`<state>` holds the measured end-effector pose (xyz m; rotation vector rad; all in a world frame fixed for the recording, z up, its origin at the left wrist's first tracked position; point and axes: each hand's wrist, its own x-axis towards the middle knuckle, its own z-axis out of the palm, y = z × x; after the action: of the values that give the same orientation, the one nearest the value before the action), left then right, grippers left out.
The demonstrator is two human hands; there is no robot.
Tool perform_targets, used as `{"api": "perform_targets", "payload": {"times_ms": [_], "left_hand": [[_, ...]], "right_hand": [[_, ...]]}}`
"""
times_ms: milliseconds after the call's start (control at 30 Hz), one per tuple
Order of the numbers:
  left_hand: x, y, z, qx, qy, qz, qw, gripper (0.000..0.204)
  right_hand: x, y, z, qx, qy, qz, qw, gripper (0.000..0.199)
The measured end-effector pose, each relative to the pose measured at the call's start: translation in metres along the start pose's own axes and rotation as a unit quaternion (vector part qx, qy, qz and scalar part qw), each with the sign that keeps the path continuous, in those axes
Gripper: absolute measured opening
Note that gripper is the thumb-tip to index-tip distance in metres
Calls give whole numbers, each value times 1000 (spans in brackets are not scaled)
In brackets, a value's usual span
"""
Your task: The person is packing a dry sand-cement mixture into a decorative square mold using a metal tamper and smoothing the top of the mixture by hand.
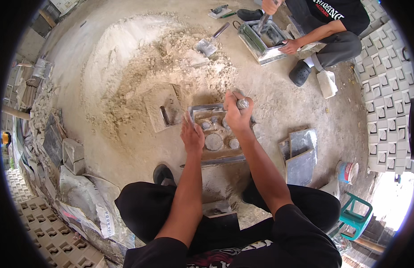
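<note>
A rectangular metal mould [220, 160] lies on the ground in front of me, between my feet. Grey-brown mix fills parts of it around several round shapes, the largest a round disc [213, 141]. My left hand [192, 135] rests at the mould's left rim, fingers stretched out and holding nothing. Over the mould's far right part, my right hand [238, 117] is closed around a round-ended tool handle [243, 103]; the tool's lower end is hidden. Left of the mould lies a flat board with a dark handle [164, 115], like a plaster float.
Beyond the mould spreads a sandy pile [140, 67] with a trowel [207, 47] on it. A co-worker at far right works on another mould [267, 54]. Grey slabs [301, 156], a bucket [347, 172] and a green stool [356, 215] stand right; a sack [88, 203] lies left.
</note>
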<state>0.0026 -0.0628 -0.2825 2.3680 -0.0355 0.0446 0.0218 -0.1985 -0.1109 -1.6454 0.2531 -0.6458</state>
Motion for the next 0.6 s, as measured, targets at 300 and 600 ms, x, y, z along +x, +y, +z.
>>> {"api": "perform_targets", "payload": {"times_ms": [300, 600], "left_hand": [[3, -15, 5, -54, 29, 61, 996, 59], [7, -9, 5, -44, 31, 26, 998, 61]], "right_hand": [[1, -26, 15, 52, 9, 75, 996, 34], [-5, -23, 10, -66, 43, 40, 996, 42]]}}
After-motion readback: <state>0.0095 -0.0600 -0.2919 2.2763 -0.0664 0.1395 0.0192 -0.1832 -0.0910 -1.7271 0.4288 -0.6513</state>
